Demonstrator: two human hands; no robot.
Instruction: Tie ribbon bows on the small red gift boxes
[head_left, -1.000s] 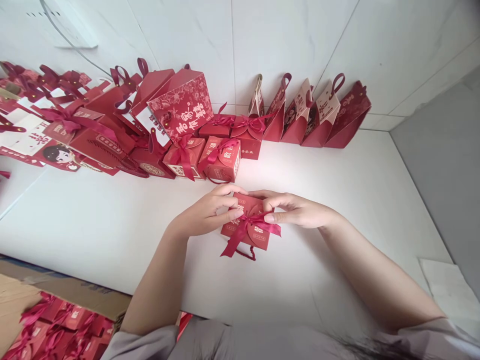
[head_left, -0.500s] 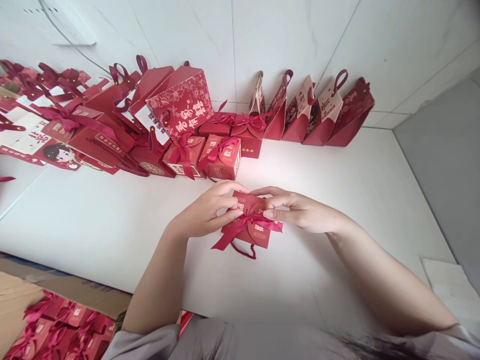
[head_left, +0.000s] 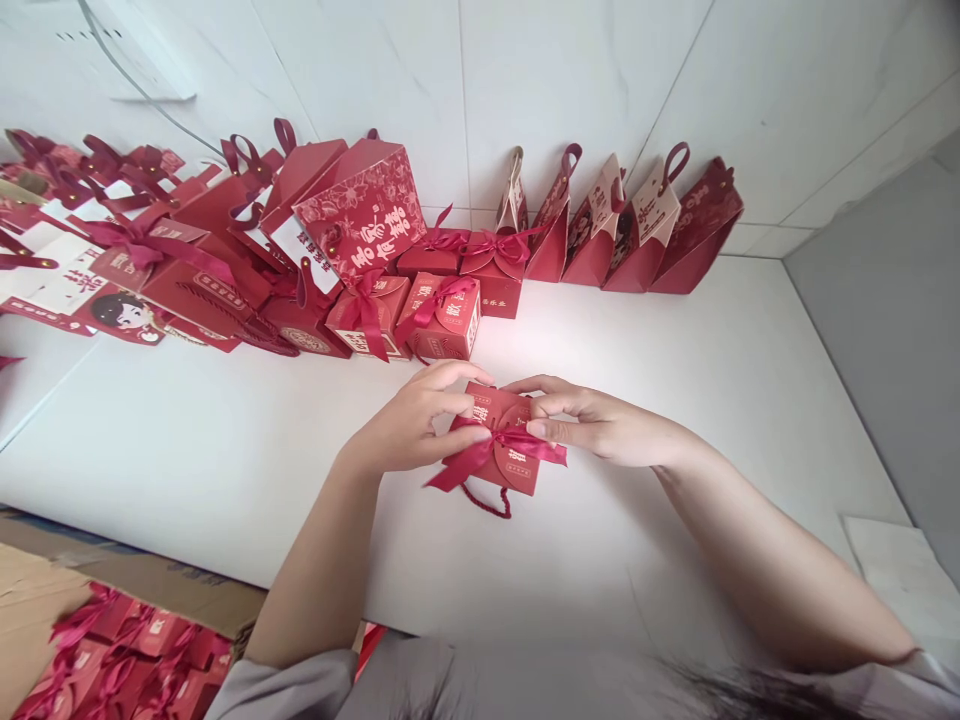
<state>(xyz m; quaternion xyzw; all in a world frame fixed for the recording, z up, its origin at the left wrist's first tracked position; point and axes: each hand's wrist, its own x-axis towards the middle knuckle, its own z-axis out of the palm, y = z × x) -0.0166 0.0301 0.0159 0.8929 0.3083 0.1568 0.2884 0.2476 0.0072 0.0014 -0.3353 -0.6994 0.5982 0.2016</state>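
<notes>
On the white table in front of me sits a small red gift box [head_left: 514, 474] with gold lettering and rounded top flaps. A crimson ribbon [head_left: 472, 462] is tied in a bow across its top, and a twisted cord handle [head_left: 487, 502] hangs from the near side. My left hand [head_left: 420, 415] is at the box's left, thumb pressed on the ribbon near the knot and fingers curled at the far edge. From the right, my right hand [head_left: 592, 420] pinches the bow's right part between thumb and fingers, its index finger reaching over the far edge.
Several finished red boxes with bows [head_left: 442, 310] stand behind, against the tiled wall. Triangular boxes with strap loops [head_left: 551, 235] line up at the back right. More boxes and bags [head_left: 172, 260] crowd the left. A cardboard carton [head_left: 135, 570] full of ribboned boxes is at lower left.
My left thumb has slid slightly right toward the knot and straightened. My right hand and the gift box have hardly moved.
</notes>
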